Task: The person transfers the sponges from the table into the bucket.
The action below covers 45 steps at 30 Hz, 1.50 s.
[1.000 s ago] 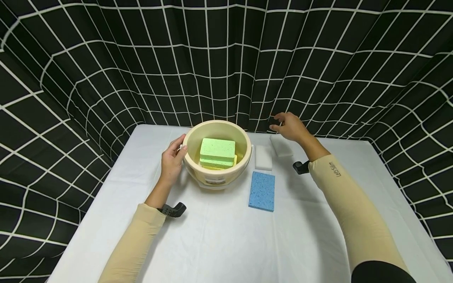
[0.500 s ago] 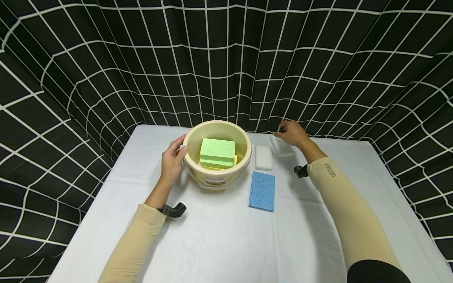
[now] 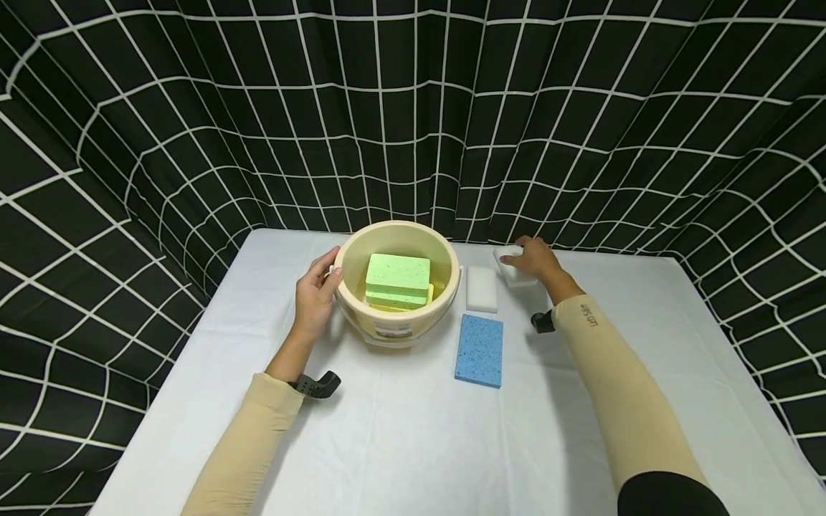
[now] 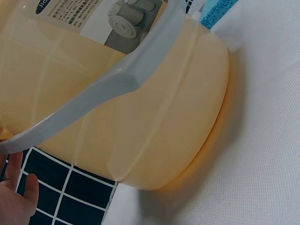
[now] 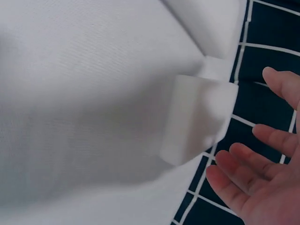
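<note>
Poised over a white rectangular foam block [image 3: 520, 278], as the head view shows it, the right hand [image 3: 534, 259] has its fingers spread and loosely bent, with nothing in its grasp; whether a fingertip touches that block I cannot tell. Just beside it, towards the left hand, lies a second white foam block [image 3: 481, 289], and nearer the person from there a flat blue speckled sponge [image 3: 479, 351]. Well to the left of the right hand, the left hand [image 3: 315, 290] lies against the side of a round cream plastic bucket [image 3: 393, 316], fingers fairly straight and thumb at the rim. Inside, to that hand's right, light green sponges [image 3: 398, 270] sit stacked, with a yellow sponge [image 3: 429, 293] partly showing beneath. A pale grey handle [image 4: 126, 77] curves down across the bucket from near the left fingers. Behind each hand, the wrist wears a black device and a beige sleeve. Under both spreads a white cloth [image 3: 400, 430]; beyond them hangs a black curtain [image 3: 400, 107] with white grid lines.
</note>
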Motion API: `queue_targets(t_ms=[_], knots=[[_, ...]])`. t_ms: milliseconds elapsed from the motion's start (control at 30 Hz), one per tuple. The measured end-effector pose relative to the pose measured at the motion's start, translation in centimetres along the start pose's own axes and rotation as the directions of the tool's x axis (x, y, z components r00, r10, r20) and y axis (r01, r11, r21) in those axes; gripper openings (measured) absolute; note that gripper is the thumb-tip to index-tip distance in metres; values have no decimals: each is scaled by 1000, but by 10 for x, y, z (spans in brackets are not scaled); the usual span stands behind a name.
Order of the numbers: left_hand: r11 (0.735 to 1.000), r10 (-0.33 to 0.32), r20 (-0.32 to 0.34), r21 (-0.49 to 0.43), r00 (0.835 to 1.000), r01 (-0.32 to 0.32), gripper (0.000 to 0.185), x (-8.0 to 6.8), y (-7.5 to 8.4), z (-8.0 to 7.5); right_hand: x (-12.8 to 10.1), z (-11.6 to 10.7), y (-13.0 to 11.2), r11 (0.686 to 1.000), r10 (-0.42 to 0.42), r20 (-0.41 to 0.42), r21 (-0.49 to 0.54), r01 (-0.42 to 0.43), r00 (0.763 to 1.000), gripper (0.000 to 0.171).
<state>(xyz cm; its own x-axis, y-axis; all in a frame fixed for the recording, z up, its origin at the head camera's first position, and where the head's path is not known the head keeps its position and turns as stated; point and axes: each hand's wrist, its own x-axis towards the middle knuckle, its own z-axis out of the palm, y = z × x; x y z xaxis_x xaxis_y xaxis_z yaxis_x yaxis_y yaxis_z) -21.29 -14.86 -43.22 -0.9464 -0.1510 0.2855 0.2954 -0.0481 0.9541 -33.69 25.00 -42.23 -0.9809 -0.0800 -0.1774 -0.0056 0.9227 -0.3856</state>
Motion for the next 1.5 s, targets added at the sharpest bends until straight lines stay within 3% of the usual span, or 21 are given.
queue_targets(t_ms=[233,667,967,1500], knots=[[1000,4,1,4,1000,-4,43,0,0,-1,0,9,3,998,60,17,-16,-60,998,75],[1000,11,4,4,1000,-11,43,0,-1,0,0,25,11,995,58,18,-81,-56,998,80],[1000,24,-4,13,1000,-24,42,3,-2,0,4,30,8,992,90,-43,-84,-93,995,75],[999,31,6,17,999,-31,43,3,-3,-2,4,32,8,992,113,-28,-46,-114,993,76]])
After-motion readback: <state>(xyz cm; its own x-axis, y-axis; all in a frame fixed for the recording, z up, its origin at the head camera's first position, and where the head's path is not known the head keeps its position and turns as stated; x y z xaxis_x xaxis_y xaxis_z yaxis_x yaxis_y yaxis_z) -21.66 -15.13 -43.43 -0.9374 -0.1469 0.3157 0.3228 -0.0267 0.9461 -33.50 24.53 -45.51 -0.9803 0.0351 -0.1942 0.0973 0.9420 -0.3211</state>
